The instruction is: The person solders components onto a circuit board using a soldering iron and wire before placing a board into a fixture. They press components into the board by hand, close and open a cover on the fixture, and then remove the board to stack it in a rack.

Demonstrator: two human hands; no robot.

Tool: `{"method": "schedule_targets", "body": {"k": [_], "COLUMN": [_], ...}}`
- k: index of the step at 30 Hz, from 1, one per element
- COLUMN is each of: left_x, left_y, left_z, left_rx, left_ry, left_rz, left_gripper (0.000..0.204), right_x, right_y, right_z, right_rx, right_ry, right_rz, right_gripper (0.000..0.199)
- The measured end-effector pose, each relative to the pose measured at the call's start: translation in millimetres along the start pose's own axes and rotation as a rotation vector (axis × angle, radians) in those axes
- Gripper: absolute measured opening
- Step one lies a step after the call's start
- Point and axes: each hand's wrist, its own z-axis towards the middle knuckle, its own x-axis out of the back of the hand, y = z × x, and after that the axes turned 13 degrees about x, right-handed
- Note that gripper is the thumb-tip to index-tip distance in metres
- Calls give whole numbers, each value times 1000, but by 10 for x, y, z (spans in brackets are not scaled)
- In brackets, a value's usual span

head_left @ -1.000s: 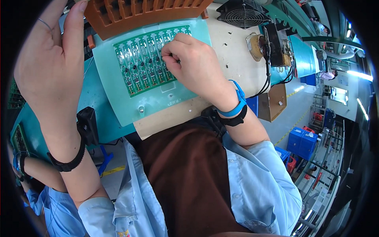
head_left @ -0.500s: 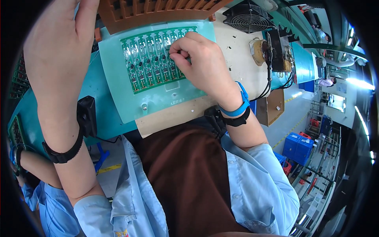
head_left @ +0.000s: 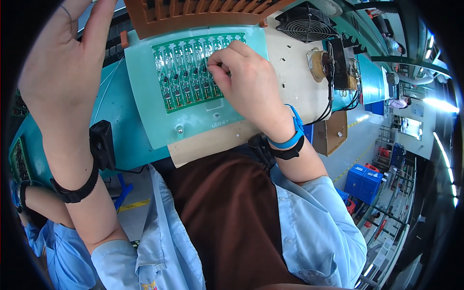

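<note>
A green circuit board panel [head_left: 186, 72], made of several narrow boards side by side, lies on a pale green carrier plate [head_left: 159, 130]. Over the panel's right part is my right hand [head_left: 249, 77], thumb and forefinger pinched together against the boards. Whatever sits between those fingertips is hidden or too small to name. My left hand [head_left: 60, 72] is raised at the upper left, beside the carrier plate and apart from it. Its thumb and fingers stretch upward past the picture's edge, so the fingertips are hidden.
Behind the panel stands a brown slotted rack [head_left: 203, 17]. A black fan [head_left: 307, 21] and a dark cabled device [head_left: 340, 65] occupy the bench's right side. An open cardboard box [head_left: 333, 130] is below them. At the lower left, another person's arm [head_left: 48, 205] reaches in.
My left hand has shifted slightly left and down. The panel and carrier plate appear a little farther right in the picture. My right hand keeps its pinch over the boards.
</note>
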Motion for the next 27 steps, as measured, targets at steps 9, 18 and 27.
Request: {"method": "schedule_targets", "body": {"k": [9,18,27], "left_x": [-25,-43,-61], "left_y": [106,132,129], "left_z": [-14,-8,12], "left_rx": [-41,-72,-111], "left_ry": [29,63,90], "left_rz": [-6,-2,5], "left_gripper": [31,32,34], "right_x": [-56,-124,-114], "right_y": [-22,-83,-90], "right_z": [43,72,93], "right_rx": [49,64,137], "right_ry": [6,13,17], "right_rz": [76,82,-2], "right_gripper": [4,6,7]}}
